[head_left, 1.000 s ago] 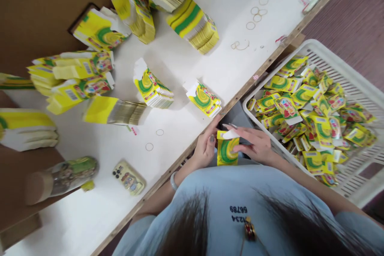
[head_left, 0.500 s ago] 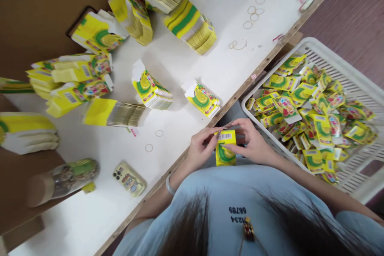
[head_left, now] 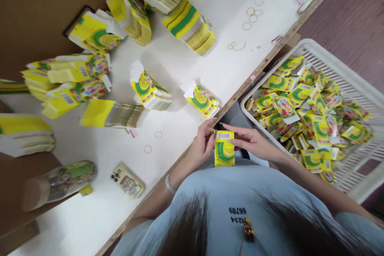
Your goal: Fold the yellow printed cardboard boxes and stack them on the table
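Observation:
A small yellow and green carton [head_left: 224, 151] with a barcode at its top is upright in front of my shirt, just off the table's edge. My left hand [head_left: 203, 143] grips its left side near the top, thumb on the front. On the right, my right hand [head_left: 251, 141] has its fingers stretched out, with fingertips against the carton's upper right side. A few flattened cartons [head_left: 201, 99] lie on the table by the edge. Further left stands a thicker bundle of cartons [head_left: 150, 91].
A white basket [head_left: 363, 88] with many folded cartons is at the right. The white table [head_left: 177, 70] bears more carton stacks [head_left: 192, 26], rubber bands [head_left: 253, 18], a phone [head_left: 128, 181] and a jar [head_left: 64, 182]. A wooden strip [head_left: 264, 61] runs along its edge.
My right hand's fingers have straightened and spread away from the carton's top. My left hand still grips the carton, which now shows more of its front. The view has shifted slightly.

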`<state>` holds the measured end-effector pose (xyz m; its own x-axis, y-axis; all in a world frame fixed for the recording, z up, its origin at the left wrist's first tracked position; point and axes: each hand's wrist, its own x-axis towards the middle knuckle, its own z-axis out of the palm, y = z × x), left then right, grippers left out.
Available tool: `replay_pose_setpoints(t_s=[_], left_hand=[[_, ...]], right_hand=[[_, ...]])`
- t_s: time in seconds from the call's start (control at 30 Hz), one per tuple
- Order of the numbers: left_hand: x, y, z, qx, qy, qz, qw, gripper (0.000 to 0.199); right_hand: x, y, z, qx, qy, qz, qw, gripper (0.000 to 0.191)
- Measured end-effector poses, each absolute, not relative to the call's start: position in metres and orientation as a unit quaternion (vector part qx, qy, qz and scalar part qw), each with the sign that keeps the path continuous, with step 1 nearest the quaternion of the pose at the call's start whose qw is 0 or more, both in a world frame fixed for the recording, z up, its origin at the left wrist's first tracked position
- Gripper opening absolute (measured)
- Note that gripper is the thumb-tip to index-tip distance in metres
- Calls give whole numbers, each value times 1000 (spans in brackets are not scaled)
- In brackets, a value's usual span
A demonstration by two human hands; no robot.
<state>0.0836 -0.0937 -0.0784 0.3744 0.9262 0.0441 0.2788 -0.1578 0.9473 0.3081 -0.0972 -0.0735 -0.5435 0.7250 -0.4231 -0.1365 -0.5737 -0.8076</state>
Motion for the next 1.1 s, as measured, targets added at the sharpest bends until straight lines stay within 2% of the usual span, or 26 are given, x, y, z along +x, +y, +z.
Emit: replay_pose_setpoints(t_s=[0.07, 0.13, 0.23, 0.27, 0.3, 0.37, 0.4, 0.47, 0.5, 0.63, 0.77, 0.9, 1.0, 1.1], left_hand=[[79, -75, -82, 713, 433, 340, 434, 43], [71, -40, -87, 743, 466, 351, 328, 35], [57, 28, -101, 691, 597, 368, 178, 43], [52, 49, -108, 668, 635, 357, 155, 52], [48, 67, -114, 647, 666, 341, 148, 58], [43, 94, -127, 622, 703, 299, 171, 47], [41, 102, -131, 620, 708, 285, 182, 36], [38, 110, -136, 635, 696, 279, 187, 17], [37, 110, -136, 650, 680, 289, 180, 17], [38, 99, -113, 714, 582, 365, 137, 33], [54, 62, -65, 739, 524, 395, 150, 56], [72, 15, -24, 732, 511, 405, 198, 53], [79, -7, -22, 706, 499, 457, 207, 49], [89, -20, -42, 686, 465, 500, 251, 67]], right_hand=[[313, -100, -76, -425, -370, 775, 287, 54], [336, -100, -73, -490, -393, 710, 319, 48], [401, -96, -56, -661, -467, 475, 346, 46], [425, -95, -48, -720, -503, 363, 311, 51], [446, -94, -40, -774, -529, 254, 239, 55], [475, -94, -27, -828, -542, 72, 123, 66], [481, -94, -23, -832, -546, 28, 89, 71], [476, -90, -25, -813, -574, 28, 92, 74], [467, -86, -30, -794, -594, 49, 117, 72], [398, -52, -62, -676, -673, 147, 260, 62], [309, -9, -80, -541, -711, 192, 406, 68], [256, 9, -82, -470, -740, 227, 425, 62], [252, 0, -80, -452, -739, 246, 435, 50], [258, -17, -73, -454, -711, 252, 474, 46]])
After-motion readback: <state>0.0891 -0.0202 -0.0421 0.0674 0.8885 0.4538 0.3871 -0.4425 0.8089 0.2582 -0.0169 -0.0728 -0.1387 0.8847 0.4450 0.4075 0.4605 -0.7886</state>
